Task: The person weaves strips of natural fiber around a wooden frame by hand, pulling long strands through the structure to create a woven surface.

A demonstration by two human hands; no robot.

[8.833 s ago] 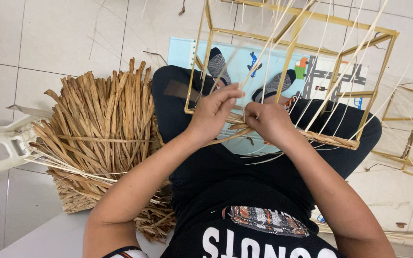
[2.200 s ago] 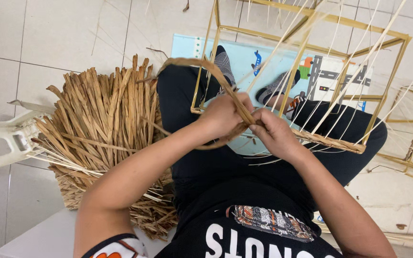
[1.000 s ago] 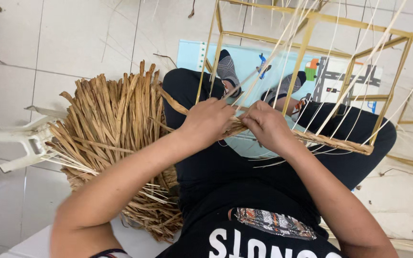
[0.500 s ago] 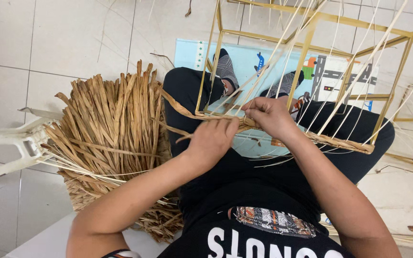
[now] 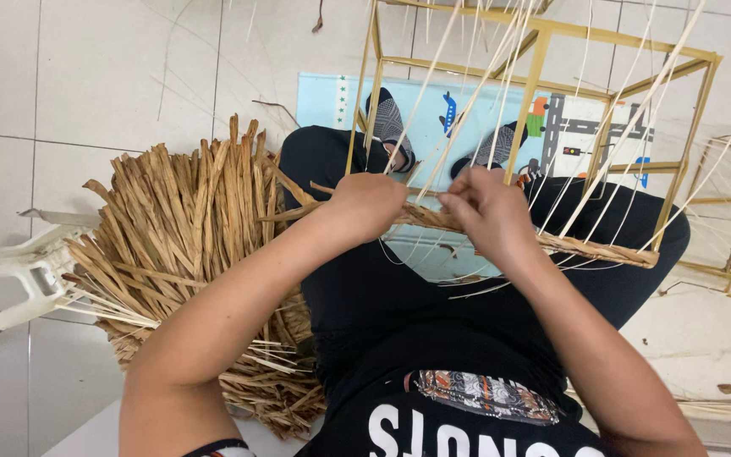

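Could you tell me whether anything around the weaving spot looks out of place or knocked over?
Yes: a white plastic stool lies tipped on its side on the tiled floor, its legs against the heap of dried straw strips. Loose strands stray over the floor nearby. Both hands, left hand and right hand, grip straw on the yellow frame.

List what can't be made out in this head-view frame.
- Left hand fingertips: curled under, hidden by its own knuckles; grip on the dried strip unclear.
- Right hand fingertips: hidden behind the woven edge.
- Yellow frame: top cut off by the picture's edge.
- White plastic stool: cut off at left.
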